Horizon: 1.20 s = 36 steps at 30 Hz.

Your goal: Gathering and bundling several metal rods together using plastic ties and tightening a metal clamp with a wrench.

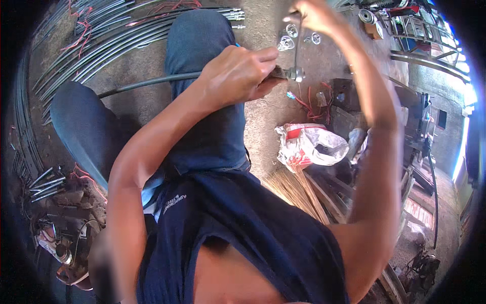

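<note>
My left hand (235, 76) is closed around a long dark hose or cable (152, 81) that runs across my bent knees. A silvery metal fitting (297, 74) sticks out past its fingers, with a rough brownish piece (277, 73) just beside it. Higher up and to the right, my right hand (314, 16) is smeared by motion. From its closed fingers a thin dark strand or bar (298, 45) reaches down toward the fitting; whether they touch is unclear.
Small clear cups (286, 42) lie on the floor beyond the fitting. Long rods or cables (121, 43) spread at the far left; short metal pieces (46, 185) lie near left. At right are a white and red sack (314, 144), reddish wires (310, 109), a straw broom (283, 187) and metal frames (405, 25).
</note>
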{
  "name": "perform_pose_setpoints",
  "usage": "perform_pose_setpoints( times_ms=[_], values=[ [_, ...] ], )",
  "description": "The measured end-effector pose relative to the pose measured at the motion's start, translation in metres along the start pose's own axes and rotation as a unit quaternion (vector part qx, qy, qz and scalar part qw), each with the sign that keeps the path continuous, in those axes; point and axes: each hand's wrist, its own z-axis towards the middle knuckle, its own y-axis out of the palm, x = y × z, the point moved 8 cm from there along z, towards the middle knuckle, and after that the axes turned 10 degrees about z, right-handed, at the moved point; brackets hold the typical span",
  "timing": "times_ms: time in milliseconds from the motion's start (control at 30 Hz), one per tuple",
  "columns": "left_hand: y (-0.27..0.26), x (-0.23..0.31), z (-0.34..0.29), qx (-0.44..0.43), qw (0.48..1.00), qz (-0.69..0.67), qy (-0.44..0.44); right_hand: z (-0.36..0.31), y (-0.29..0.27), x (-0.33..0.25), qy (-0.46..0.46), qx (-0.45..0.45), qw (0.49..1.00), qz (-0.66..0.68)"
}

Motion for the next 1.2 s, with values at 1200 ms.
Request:
perform_pose_setpoints(
  times_ms=[1200],
  values=[
    [-0.008,0.007,-0.007,0.016,1.0,0.002,0.001,-0.034,-0.16,-0.117,-0.069,-0.169,0.944,-0.273]
  ],
)
